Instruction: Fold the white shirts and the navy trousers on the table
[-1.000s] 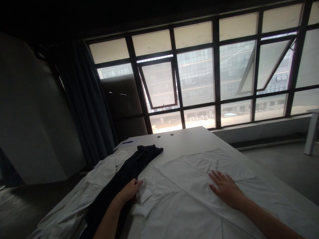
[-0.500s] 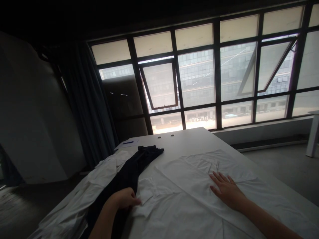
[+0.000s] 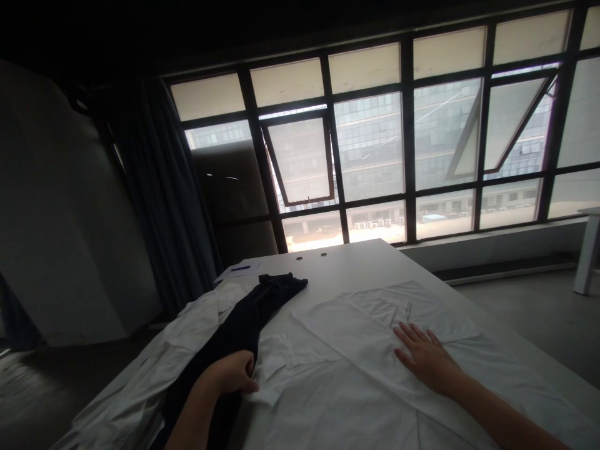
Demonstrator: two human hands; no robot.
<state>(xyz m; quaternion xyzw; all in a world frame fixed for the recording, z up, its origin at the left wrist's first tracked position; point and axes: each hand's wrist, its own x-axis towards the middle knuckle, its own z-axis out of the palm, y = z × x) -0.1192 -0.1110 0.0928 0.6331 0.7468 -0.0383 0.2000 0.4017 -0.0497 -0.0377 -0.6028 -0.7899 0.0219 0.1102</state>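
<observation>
A white shirt (image 3: 356, 375) lies spread flat on the table, with a pocket-like fold near its far side. My right hand (image 3: 424, 359) rests palm down on it, fingers spread. My left hand (image 3: 229, 373) is curled at the shirt's left edge, over a small white flap (image 3: 274, 369). Whether cloth lies inside its fingers is hidden. A long dark navy garment (image 3: 239, 328) runs along that edge, beside my left forearm. Further left lies a crumpled white garment (image 3: 154, 356).
The white table (image 3: 342, 265) has several round holes near its far end, where a paper sheet (image 3: 241, 269) and a blue pen (image 3: 240, 269) lie. Large windows stand beyond it. A dark curtain (image 3: 164, 200) hangs left, and a concrete floor (image 3: 529, 312) lies right.
My left hand has curled its fingers and shifted slightly left and back along the shirt's edge. My right hand and the garments stay nearly where they were.
</observation>
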